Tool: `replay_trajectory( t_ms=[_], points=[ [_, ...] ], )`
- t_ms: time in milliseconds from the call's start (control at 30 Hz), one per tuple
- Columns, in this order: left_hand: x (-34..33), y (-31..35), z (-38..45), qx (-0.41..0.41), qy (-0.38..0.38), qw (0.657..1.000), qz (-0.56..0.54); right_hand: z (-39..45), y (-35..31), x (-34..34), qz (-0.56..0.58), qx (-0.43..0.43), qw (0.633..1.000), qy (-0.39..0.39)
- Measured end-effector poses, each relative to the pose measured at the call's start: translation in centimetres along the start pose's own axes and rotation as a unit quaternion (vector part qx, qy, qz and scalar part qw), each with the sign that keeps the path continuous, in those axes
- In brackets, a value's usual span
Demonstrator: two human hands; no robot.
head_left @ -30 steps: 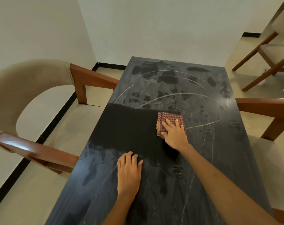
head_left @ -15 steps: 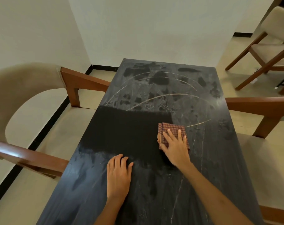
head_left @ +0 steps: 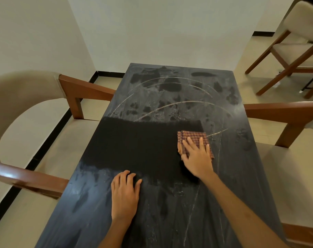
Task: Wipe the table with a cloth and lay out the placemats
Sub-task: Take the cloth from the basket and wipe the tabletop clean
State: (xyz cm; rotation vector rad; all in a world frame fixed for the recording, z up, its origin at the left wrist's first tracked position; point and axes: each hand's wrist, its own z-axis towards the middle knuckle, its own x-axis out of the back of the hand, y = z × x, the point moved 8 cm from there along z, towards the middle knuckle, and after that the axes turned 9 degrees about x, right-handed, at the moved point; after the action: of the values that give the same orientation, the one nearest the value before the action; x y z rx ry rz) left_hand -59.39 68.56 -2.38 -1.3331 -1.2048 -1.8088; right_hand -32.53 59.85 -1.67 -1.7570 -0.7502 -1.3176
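A long black table runs away from me, dusty and smeared at its far and near ends. A clean dark band crosses its middle. A folded red-and-orange checked cloth lies at the right end of that band. My right hand presses flat on the cloth with fingers spread. My left hand rests palm-down on the table nearer to me, holding nothing. No placemats are in view.
An upholstered chair with wooden arms stands tight against the table's left side. Another chair stands at the right side. A third chair is on the floor at the far right. A white wall closes off the far end.
My right hand has slid the cloth to the right across the table, widening the clean band. My left hand has stayed flat on the table.
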Motion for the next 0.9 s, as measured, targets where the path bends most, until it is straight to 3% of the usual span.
replay_trajectory(
  t_ms=[167,267,667,800,900],
  points=[
    [0.0,0.0,0.0,0.004,0.0,1.0,-0.01,-9.5,-0.4,-2.3,-0.002,0.007,1.0,0.013],
    [0.0,-0.2,0.0,0.003,0.002,1.0,-0.011,-11.1,-0.2,-2.8,-0.012,0.002,1.0,0.022],
    [-0.5,-0.6,0.1,0.003,0.018,1.0,-0.017,4.9,5.9,1.8,0.001,-0.048,0.999,0.015],
    [-0.7,-0.6,0.2,-0.001,0.016,1.0,-0.016,6.3,8.4,2.5,0.003,-0.058,0.998,0.011],
    [-0.6,-0.7,0.1,-0.001,0.026,0.999,-0.021,4.7,12.5,3.3,0.001,-0.113,0.993,0.036]
  ],
)
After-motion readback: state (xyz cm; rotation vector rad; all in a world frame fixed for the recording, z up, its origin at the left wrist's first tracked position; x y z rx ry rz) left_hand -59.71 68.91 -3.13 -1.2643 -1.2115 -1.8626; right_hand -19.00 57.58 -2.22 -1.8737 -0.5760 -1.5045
